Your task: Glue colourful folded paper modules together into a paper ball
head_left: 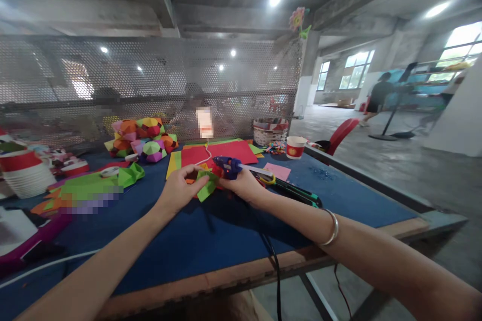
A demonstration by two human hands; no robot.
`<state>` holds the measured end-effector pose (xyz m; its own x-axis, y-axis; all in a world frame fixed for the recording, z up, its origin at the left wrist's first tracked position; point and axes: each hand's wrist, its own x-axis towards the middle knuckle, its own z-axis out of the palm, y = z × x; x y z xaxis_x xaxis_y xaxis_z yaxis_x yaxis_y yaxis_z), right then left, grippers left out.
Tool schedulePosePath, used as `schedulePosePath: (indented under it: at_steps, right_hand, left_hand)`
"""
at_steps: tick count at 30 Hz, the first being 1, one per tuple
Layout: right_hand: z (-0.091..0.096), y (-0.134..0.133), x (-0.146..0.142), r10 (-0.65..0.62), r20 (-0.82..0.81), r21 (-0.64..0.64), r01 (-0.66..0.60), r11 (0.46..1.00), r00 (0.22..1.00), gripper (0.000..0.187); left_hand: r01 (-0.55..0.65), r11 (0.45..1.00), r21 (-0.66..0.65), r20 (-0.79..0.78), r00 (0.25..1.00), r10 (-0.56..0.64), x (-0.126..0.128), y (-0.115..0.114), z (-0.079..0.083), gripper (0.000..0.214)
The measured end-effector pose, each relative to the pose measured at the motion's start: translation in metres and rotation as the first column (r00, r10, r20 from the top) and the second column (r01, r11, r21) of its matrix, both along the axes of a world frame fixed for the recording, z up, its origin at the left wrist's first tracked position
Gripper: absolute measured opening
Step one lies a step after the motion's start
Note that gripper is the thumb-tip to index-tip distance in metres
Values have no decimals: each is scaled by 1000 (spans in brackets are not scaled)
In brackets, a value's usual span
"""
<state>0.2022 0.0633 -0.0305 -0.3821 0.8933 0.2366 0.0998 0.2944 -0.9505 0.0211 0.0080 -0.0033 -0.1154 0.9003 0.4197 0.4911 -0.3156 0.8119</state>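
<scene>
The glue gun [230,165] points left, long axis running crosswise.

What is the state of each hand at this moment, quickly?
Left hand: closed, holding the green paper.
Right hand: closed, holding the blue glue gun.

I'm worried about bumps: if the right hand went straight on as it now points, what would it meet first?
Probably the green paper held in the left hand, just ahead of the right hand; depth is unclear.
</scene>
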Motion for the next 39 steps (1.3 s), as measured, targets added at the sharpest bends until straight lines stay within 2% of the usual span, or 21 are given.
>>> schedulePosePath:
  at_steps: [2,5,9,13,18,21,25,30,34,39]
  right_hand:
    - [3,0,1,-12,-33,3,12,1000,999,30]
    - [7,2,3,-58,-64,14,59,998,996,47]
    - [7,7,5,-106,-71,30,108,994,992,52]
    - [7,8,4,-118,-74,22,120,992,990,52]
    - [8,6,3,-105,-78,17,107,994,991,54]
    - [7,6,4,-95,-73,29,97,995,993,51]
    - [6,6,3,-91,-50,15,91,996,995,42]
    - [9,2,2,-117,-19,7,117,993,993,30]
    - [11,-1,2,-137,28,3,137,991,990,27]
    - [10,-1,2,-130,39,20,130,991,991,28]
  left_hand:
    - [-86,994,64,-14,996,88,-8,2,4,28]
    - [-219,969,116,57,975,214,-25,6,9,26]
    - [-267,955,128,97,962,256,-36,7,11,25]
    - [-233,959,164,-77,966,248,-26,6,3,22]
    - [-120,981,151,-268,951,157,-13,7,-7,19]
    - [-97,985,145,-283,949,136,-13,7,-7,22]
    - [-94,976,198,-303,941,153,-20,7,-4,26]
    - [-79,976,201,-352,924,147,-27,10,-6,19]
    - [-64,969,238,-381,912,154,-27,12,-9,13]
    - [-21,964,266,-370,921,122,-26,9,-7,16]
